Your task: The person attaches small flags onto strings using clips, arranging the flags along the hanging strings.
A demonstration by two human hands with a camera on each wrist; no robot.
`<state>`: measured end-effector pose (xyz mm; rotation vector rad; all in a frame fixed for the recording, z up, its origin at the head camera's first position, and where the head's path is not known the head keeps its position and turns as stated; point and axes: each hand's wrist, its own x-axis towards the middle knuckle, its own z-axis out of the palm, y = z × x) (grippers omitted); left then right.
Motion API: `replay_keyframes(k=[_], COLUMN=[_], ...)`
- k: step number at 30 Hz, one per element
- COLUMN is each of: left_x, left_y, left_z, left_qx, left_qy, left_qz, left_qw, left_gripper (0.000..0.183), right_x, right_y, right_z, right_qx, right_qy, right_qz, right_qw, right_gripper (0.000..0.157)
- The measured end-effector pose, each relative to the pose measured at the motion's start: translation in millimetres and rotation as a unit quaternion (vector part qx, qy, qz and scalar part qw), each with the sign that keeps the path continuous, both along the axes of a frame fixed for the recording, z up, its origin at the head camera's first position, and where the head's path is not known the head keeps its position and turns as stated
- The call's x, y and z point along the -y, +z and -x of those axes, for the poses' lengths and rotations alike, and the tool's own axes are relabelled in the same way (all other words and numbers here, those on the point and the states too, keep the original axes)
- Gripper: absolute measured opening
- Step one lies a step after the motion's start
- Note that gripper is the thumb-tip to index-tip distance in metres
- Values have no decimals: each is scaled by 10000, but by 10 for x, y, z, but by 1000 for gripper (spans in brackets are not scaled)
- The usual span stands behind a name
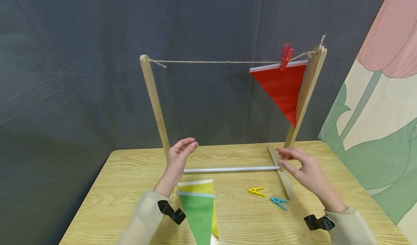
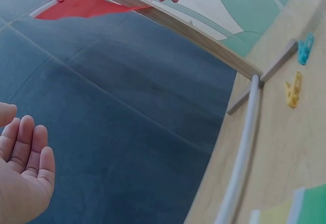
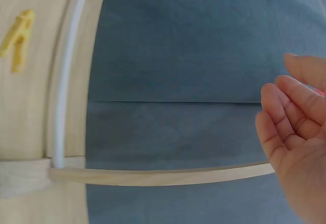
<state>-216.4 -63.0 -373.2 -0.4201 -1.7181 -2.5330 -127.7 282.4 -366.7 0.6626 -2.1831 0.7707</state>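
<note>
A red pennant (image 1: 281,89) hangs from the string (image 1: 208,62) by a red clothespin (image 1: 286,56), close to the right post. My left hand (image 1: 179,153) is raised in front of the left post, its fingers loosely bent and holding nothing. Below it, a green pennant (image 1: 199,212) lies on the table, partly over a yellow pennant (image 1: 215,219). My right hand (image 1: 301,167) hovers by the foot of the right post with thumb and fingers apart, nothing between them. On the table to its left lie a yellow clothespin (image 1: 256,191) and a blue clothespin (image 1: 279,203).
Two wooden posts, the left post (image 1: 155,104) and the right post (image 1: 307,89), carry the string. A white rod (image 1: 231,169) joins them low down, near the wooden foot (image 1: 286,183). Behind the wooden table (image 1: 123,194) hangs a dark cloth (image 1: 202,104).
</note>
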Motion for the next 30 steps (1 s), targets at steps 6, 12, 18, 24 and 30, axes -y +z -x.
replay_keyframes(k=[6, 12, 18, 24, 30], left_x=[62, 127, 217, 320, 409], left_y=[-172, -304, -467, -629, -774], left_z=[-61, -112, -149, -175, -199], left_qx=[251, 485, 670, 945, 1196], left_qy=[17, 118, 223, 302, 466], left_qz=[-55, 11, -8, 34, 219], left_qw=[9997, 9988, 9975, 9951, 9915], left_gripper=[18, 16, 17, 14, 11], right_x=[8, 31, 22, 3, -13], right_y=[-193, -329, -522, -679, -809], right_z=[-50, -105, -144, -185, -224], right_qx=[204, 471, 541, 708, 955], right_qy=[-80, -137, -149, -21, -30], right_qz=[327, 513, 606, 701, 585], right_qw=[9992, 9975, 9966, 9950, 9937], right_gripper=[49, 45, 44, 44, 40])
